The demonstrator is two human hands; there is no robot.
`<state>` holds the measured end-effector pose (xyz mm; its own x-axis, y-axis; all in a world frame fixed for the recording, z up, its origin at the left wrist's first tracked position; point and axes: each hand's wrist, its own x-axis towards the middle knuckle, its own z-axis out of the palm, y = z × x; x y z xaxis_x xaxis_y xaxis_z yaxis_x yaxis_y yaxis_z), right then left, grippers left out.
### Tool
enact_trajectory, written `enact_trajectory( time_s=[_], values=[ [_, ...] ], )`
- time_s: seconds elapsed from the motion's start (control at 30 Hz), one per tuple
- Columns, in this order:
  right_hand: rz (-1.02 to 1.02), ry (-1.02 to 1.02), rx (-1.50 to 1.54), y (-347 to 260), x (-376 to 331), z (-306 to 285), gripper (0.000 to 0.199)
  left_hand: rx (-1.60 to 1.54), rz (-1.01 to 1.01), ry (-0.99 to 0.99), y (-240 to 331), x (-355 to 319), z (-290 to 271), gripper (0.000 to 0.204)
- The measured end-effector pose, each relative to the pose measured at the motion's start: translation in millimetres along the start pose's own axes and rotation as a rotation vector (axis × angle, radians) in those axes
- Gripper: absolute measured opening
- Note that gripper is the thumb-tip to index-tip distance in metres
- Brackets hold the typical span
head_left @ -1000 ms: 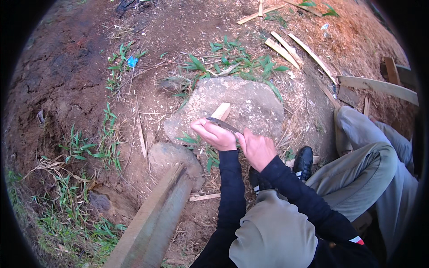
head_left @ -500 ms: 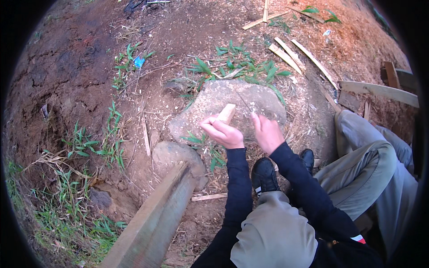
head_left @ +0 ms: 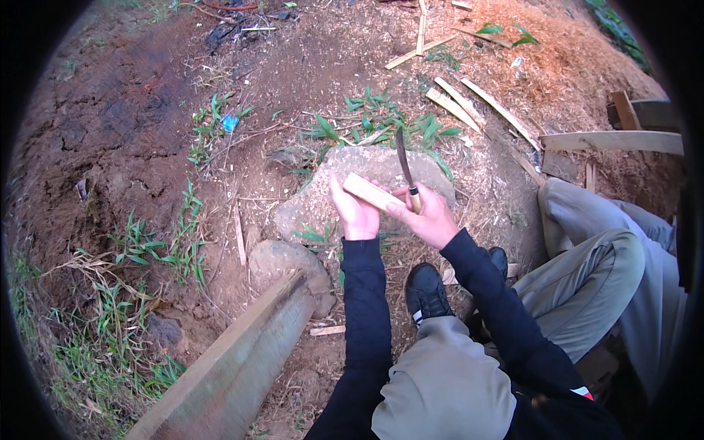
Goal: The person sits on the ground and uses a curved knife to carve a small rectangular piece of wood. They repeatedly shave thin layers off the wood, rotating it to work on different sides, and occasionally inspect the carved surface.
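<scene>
My right hand point(head_left: 434, 220) is closed around the wooden handle of a knife point(head_left: 402, 158), its dark, slightly curved blade pointing up and away from me. The thumb and fingers of that hand also pinch the near end of a pale, squared piece of wood point(head_left: 369, 192). Below and left of the wood, my left hand point(head_left: 355, 218) lies palm up, thumb stretched out to the left and fingers partly hidden behind the wood. The wood rests across or just above its fingers. Both hands are over a flat grey stone point(head_left: 308, 209).
A thick wooden beam point(head_left: 227, 359) slants in from lower left to a smaller rock point(head_left: 290, 264). Another person's bent legs point(head_left: 587, 286) are close on my right. Wood strips point(head_left: 502, 110) lie among shavings at the upper right, near a curved plank point(head_left: 616, 141).
The wood has turned from pointing away to lying slanted, its near end now in my right hand. My left hand has loosened from a closed grip. The knife blade has swung more upright.
</scene>
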<state>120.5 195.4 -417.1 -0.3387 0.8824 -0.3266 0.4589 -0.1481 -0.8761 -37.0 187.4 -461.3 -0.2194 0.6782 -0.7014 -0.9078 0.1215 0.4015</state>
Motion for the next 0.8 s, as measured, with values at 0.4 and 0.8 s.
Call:
enact_trajectory(
  time_s=[0.4,0.8],
  values=[
    [0.395,-0.023,0.448,41.8,-3.5,51.6,0.026,1.125,1.017,0.149,-63.7,-71.9,-35.4,0.028],
    [0.373,-0.166,0.275,18.1,-8.2,44.4,0.040,0.707,1.089,0.293,-49.0,-31.7,-28.6,0.020]
  ],
)
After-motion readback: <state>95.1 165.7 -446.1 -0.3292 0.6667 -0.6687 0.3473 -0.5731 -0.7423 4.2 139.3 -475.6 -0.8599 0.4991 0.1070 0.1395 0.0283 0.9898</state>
